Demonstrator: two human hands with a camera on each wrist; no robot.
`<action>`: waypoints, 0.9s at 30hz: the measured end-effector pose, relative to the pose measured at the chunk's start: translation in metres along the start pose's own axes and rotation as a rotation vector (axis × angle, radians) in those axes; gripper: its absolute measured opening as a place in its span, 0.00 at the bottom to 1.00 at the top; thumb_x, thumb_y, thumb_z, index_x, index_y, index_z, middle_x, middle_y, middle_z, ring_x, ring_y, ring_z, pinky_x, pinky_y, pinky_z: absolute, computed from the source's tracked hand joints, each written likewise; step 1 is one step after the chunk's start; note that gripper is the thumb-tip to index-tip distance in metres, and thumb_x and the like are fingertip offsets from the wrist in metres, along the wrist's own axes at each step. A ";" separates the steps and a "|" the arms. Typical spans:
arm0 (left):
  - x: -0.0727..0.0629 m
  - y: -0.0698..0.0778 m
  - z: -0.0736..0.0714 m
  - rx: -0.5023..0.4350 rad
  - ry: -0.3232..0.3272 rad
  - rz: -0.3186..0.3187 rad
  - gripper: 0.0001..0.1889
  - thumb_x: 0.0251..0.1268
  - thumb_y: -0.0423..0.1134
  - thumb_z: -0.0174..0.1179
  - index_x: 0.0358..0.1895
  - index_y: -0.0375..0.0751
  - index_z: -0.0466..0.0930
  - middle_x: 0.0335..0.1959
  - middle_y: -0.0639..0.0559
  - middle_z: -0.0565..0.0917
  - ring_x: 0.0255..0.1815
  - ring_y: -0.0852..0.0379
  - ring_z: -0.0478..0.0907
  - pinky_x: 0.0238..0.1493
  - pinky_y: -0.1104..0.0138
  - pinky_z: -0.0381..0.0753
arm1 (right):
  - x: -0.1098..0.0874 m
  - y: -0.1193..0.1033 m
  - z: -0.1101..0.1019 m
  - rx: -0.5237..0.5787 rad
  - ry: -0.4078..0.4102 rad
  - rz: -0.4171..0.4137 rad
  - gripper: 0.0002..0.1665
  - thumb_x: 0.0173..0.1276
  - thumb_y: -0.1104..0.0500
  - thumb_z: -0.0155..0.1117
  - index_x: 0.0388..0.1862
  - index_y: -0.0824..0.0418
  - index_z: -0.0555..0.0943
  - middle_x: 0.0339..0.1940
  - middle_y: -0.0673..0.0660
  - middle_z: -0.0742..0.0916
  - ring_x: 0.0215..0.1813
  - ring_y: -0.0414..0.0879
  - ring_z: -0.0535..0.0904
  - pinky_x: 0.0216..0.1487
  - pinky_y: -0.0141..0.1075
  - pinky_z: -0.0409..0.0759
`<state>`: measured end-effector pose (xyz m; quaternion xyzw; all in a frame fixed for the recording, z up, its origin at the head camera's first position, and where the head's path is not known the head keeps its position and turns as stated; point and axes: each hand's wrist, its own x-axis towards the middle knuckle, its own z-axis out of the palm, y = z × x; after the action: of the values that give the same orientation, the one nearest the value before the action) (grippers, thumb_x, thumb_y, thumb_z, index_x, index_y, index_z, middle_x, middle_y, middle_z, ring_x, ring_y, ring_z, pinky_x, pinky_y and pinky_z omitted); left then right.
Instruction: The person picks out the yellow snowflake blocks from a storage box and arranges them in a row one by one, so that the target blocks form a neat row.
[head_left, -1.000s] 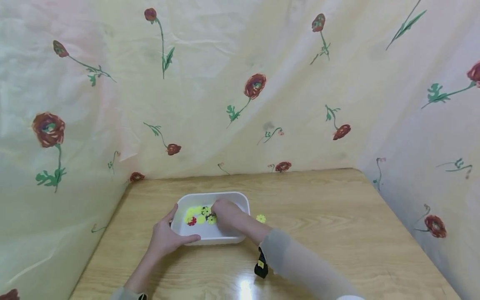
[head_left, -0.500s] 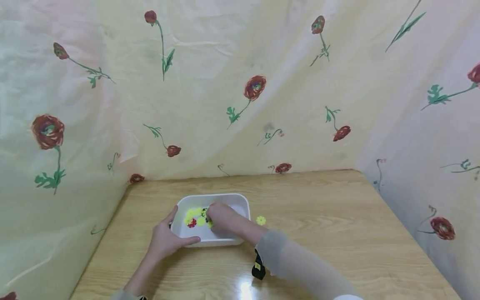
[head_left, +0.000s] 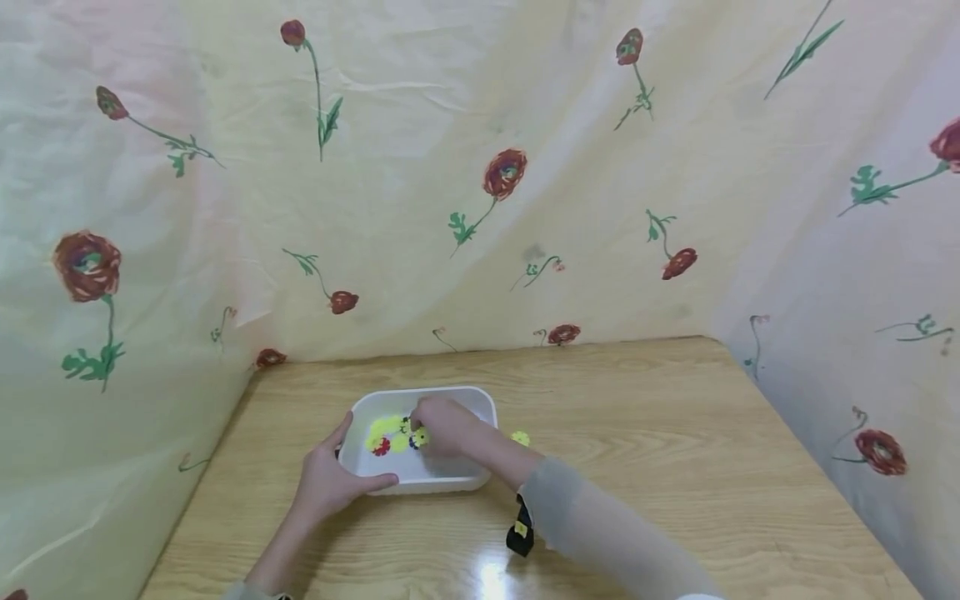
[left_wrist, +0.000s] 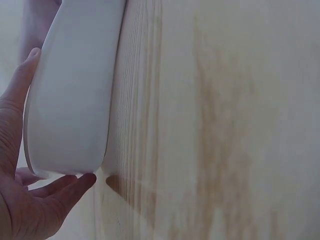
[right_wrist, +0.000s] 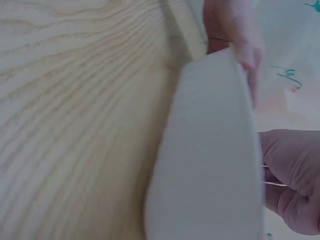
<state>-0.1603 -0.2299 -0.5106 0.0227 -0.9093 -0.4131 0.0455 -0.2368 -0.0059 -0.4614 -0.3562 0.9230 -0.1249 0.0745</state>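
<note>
A white plastic box (head_left: 442, 482) on the wooden table holds several flower-shaped plastic discs (head_left: 386, 431), mostly yellow. A red disc (head_left: 382, 447) lies at their near side, and a dark blue one (head_left: 413, 442) shows beside the right fingertips. My left hand (head_left: 330, 477) grips the box's left end, its thumb along the near wall; the left wrist view shows that hand (left_wrist: 32, 207) with fingertips under the box's corner. Inside the box, my right hand (head_left: 447, 427) reaches down with bent fingers at a yellow disc (head_left: 422, 436); I cannot tell whether it pinches it.
A single yellow flower disc (head_left: 521, 437) lies on the table (head_left: 637, 433) just right of the box, partly behind the right forearm. Cloth (head_left: 420, 167) printed with red flowers hangs behind and at both sides of the table. A black wrist strap (head_left: 520, 533) hangs below the right sleeve.
My right hand has dipped left over the discs and risen slightly back, and the discs by its fingertips have shifted. The left hand keeps its hold on the box, which stays in place.
</note>
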 end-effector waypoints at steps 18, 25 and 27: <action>-0.003 0.003 -0.003 0.030 -0.012 -0.025 0.71 0.39 0.61 0.88 0.84 0.33 0.56 0.80 0.29 0.68 0.77 0.32 0.73 0.71 0.45 0.80 | -0.044 0.008 -0.057 0.128 0.179 0.122 0.19 0.67 0.59 0.79 0.55 0.64 0.89 0.52 0.60 0.92 0.55 0.52 0.88 0.58 0.42 0.89; -0.003 0.005 -0.003 0.024 -0.020 -0.023 0.71 0.38 0.62 0.88 0.85 0.34 0.56 0.80 0.29 0.68 0.76 0.32 0.73 0.70 0.45 0.81 | -0.054 0.017 -0.066 0.153 0.253 0.163 0.19 0.67 0.62 0.78 0.55 0.66 0.88 0.53 0.62 0.93 0.55 0.55 0.89 0.57 0.45 0.90; -0.003 0.005 -0.002 0.023 -0.025 -0.026 0.71 0.38 0.61 0.88 0.85 0.34 0.56 0.80 0.29 0.68 0.76 0.32 0.73 0.70 0.45 0.81 | -0.056 0.020 -0.068 0.159 0.268 0.167 0.19 0.66 0.62 0.78 0.55 0.66 0.89 0.53 0.62 0.92 0.55 0.56 0.90 0.57 0.46 0.90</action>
<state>-0.1568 -0.2277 -0.5053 0.0300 -0.9140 -0.4035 0.0287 -0.2238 0.0585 -0.3993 -0.2514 0.9384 -0.2370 -0.0110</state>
